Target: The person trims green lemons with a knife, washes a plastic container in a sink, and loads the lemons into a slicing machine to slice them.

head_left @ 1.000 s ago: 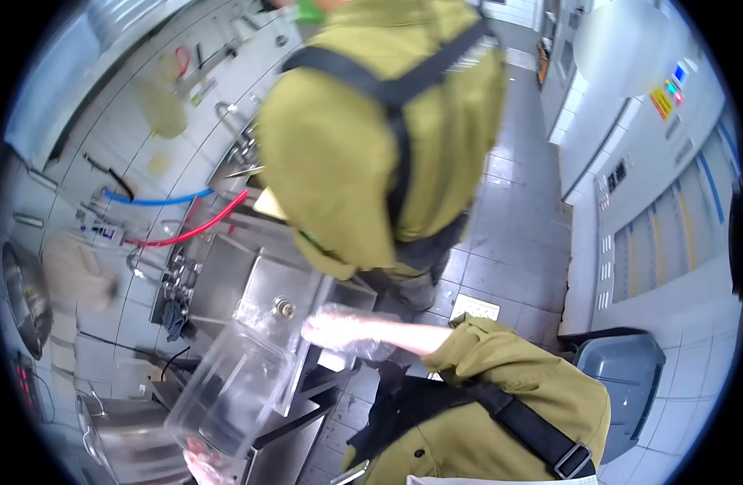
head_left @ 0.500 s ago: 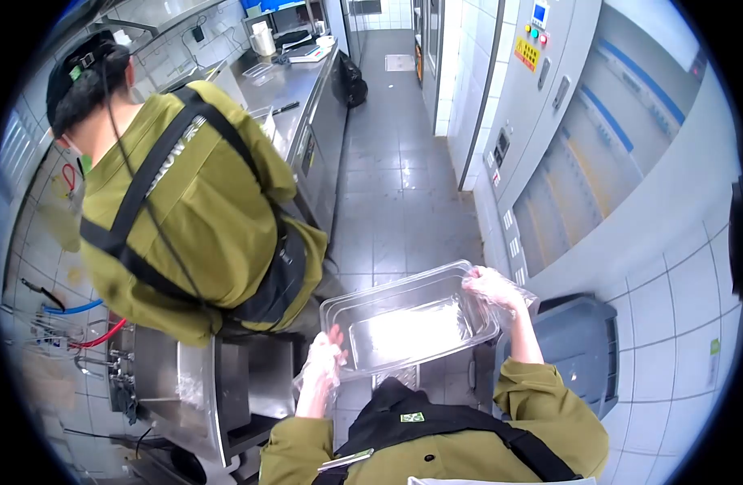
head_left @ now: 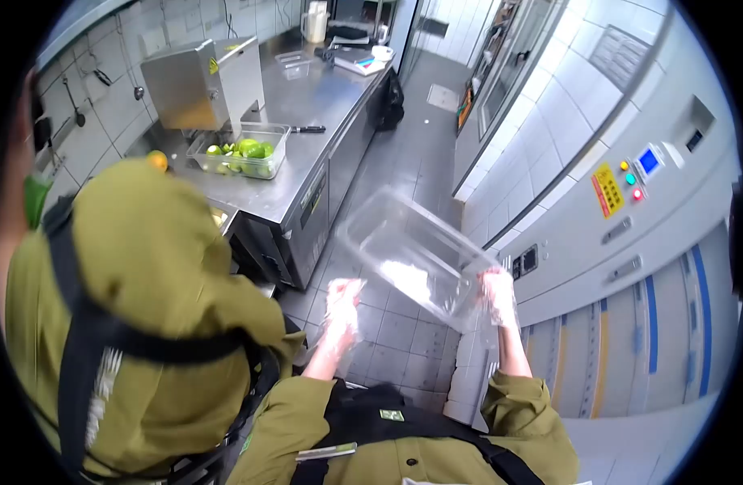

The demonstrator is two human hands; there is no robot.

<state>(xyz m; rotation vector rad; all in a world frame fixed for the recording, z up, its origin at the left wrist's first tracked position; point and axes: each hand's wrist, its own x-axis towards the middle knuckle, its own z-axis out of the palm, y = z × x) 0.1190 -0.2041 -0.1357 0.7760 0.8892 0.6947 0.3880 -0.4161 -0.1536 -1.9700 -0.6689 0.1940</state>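
Note:
A clear, rectangular plastic food container (head_left: 392, 214) hangs tilted in front of me, blurred by motion and showing no contents. At its right end, my right hand (head_left: 498, 297), in a thin transparent glove, grips the rim. Just left of the container is my left hand (head_left: 343, 303), gloved the same way. It is apart from the container, with its fingers loosely stretched out and nothing in them.
Close on my left stands a co-worker (head_left: 145, 307) in an olive shirt. Beyond, a steel counter (head_left: 307, 153) bears a clear container with green limes (head_left: 250, 149), a black-handled utensil (head_left: 308, 129) and a steel machine (head_left: 202, 85). A control-panel cabinet (head_left: 630, 182) lines the right; tiled floor (head_left: 388, 323) lies between.
My left hand has let go of the container, which my right hand now holds alone, tilted. The view has swung left and forward, bringing the limes into sight.

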